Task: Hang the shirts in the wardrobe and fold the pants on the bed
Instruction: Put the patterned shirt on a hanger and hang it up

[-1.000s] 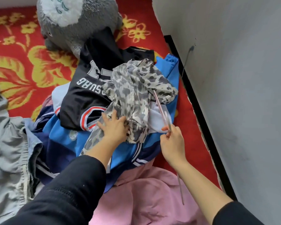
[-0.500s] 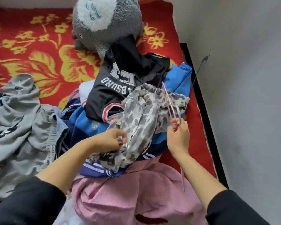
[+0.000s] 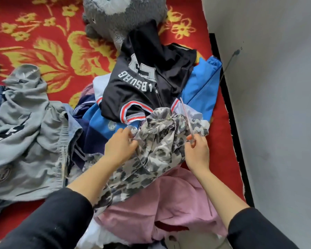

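Observation:
A grey-and-white patterned shirt [image 3: 158, 148] lies crumpled on top of a pile of clothes on the bed. My left hand [image 3: 119, 147] grips its left side. My right hand [image 3: 197, 151] pinches a thin pink wire hanger [image 3: 186, 116], whose upper part runs up over the shirt. Under the shirt lie a black jersey [image 3: 144, 87] with white letters, a blue garment [image 3: 201, 88] and a pink garment [image 3: 162, 198].
Grey pants [image 3: 25, 137] lie spread at the left on the red and yellow floral bedspread [image 3: 48, 51]. A grey plush toy [image 3: 122, 17] sits at the back. A grey wall [image 3: 276, 105] with a black strip along its base borders the bed on the right.
The patterned shirt has been drawn towards me over the pile. My left hand has shifted its hold on the fabric. My right hand keeps the hanger.

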Available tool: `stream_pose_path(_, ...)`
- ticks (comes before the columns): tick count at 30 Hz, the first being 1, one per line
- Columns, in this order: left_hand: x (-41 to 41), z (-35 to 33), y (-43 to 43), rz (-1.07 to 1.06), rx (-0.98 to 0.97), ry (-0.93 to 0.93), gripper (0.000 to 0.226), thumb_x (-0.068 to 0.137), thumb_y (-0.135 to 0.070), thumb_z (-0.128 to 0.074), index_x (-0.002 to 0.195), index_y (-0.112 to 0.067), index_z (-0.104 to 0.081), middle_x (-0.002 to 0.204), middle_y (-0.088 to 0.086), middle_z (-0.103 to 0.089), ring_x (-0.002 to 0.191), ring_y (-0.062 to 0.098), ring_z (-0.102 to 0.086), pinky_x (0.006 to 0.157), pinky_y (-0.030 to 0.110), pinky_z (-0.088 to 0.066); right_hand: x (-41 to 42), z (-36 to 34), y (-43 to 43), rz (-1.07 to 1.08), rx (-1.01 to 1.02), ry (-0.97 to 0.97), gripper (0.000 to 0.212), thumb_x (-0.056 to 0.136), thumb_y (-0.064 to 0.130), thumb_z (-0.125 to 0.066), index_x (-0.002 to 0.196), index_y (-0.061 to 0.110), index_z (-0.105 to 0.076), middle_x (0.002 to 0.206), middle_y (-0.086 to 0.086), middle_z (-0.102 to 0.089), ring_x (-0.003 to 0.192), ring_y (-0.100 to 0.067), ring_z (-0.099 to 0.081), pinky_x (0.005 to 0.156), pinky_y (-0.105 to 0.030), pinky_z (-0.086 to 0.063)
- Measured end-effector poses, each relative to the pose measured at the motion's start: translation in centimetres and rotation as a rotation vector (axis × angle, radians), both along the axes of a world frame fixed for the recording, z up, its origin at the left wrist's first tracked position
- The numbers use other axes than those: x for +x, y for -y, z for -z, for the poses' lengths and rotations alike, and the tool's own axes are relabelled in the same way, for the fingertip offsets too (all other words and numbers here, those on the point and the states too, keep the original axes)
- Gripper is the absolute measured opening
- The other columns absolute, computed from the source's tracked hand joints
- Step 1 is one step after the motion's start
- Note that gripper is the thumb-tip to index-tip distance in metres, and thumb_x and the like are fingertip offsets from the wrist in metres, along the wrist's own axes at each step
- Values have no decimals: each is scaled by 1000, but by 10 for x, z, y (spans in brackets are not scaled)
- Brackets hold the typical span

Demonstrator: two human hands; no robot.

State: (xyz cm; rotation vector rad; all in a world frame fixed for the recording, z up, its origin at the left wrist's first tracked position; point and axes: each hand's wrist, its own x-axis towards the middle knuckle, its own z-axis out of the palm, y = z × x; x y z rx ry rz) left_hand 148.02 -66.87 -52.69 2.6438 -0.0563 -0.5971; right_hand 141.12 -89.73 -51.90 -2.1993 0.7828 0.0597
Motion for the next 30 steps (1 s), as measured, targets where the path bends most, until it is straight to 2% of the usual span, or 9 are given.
stream_pose_path(3, 3, 3, 27, 71, 71, -56, 31, 83, -33, -58, 109, -20, -50, 108, 3, -51, 108, 27, -50, 77, 38, -43, -1, 7, 4, -16, 17, 3, 19, 88, 10, -51, 102, 14, -64, 96, -5, -51, 72, -15, -46, 67, -25, -32)
stream_pose_path(8, -23, -5, 39, 336, -272, -113, 11, 77, -12, -62, 84, -18, -67, 80, 0, -68, 80, 20, -62, 71, 36, -50, 5, 12, 4, -121, 71, 5, 52, 85, 9, -57, 132, 29, -54, 89, 0, -53, 67, -4, -49, 70, -22, -38)
stream_pose_path(12, -49, -14, 30, 356, -495, -635, 18, 77, -14, -69, 68, -31, -70, 60, -13, -58, 55, 5, -50, 59, 23, -44, 9, 23, -7, -318, 57, -157, 75, 80, -3, -51, 139, 43, -43, 90, 2, -45, 81, -14, -50, 76, -23, -39)
stream_pose_path(14, -49, -13, 21, 357, -465, -796, 12, 79, -20, -67, 80, -29, -74, 59, -12, -60, 51, 3, -49, 56, 20, -43, 7, 32, -8, -381, 38, -251, 44, 85, 3, -53, 118, 32, -63, 97, -3, -51, 89, -20, -55, 78, -27, -42)
stream_pose_path(15, -47, -12, 17, 328, -444, -779, 15, 80, -22, -65, 87, -31, -75, 64, -11, -66, 54, 4, -55, 57, 19, -46, 5, 36, -8, -383, 18, -301, 21, 89, 13, -56, 97, 27, -68, 97, -6, -56, 91, -25, -57, 77, -30, -44)
stream_pose_path(17, -39, -8, 15, 166, -421, -560, 19, 83, -20, -61, 94, -30, -73, 74, -8, -72, 67, 12, -67, 66, 25, -54, -5, 41, -4, -350, 1, -358, 26, 92, 26, -56, 67, 22, -56, 86, -7, -61, 85, -29, -59, 72, -35, -45)
stream_pose_path(20, -28, 0, 21, -107, -292, -141, 22, 86, -23, -59, 106, -21, -67, 91, -5, -68, 75, 10, -63, 71, 28, -51, -21, 38, 3, -275, 20, -326, 30, 92, 23, -55, 63, 13, -52, 72, -6, -59, 73, -28, -56, 66, -35, -43)
stream_pose_path(26, -41, 16, 51, 229, -62, -412, 67, 77, -50, -68, 131, -16, -45, 132, 8, -44, 120, 29, -40, 100, 41, -40, -21, 11, 16, 105, 193, 51, 28, 94, 22, -54, 68, 12, -55, 54, 0, -52, 53, -15, -48, 51, -21, -37)
stream_pose_path(30, -56, 22, 57, 211, 12, -247, 30, 87, -27, -59, 115, -16, -55, 126, 9, -47, 117, 33, -39, 96, 43, -40, -16, -1, 43, 444, 405, 232, 30, 98, 25, -51, 68, 19, -53, 50, -5, -48, 38, -8, -39, 37, -20, -30)
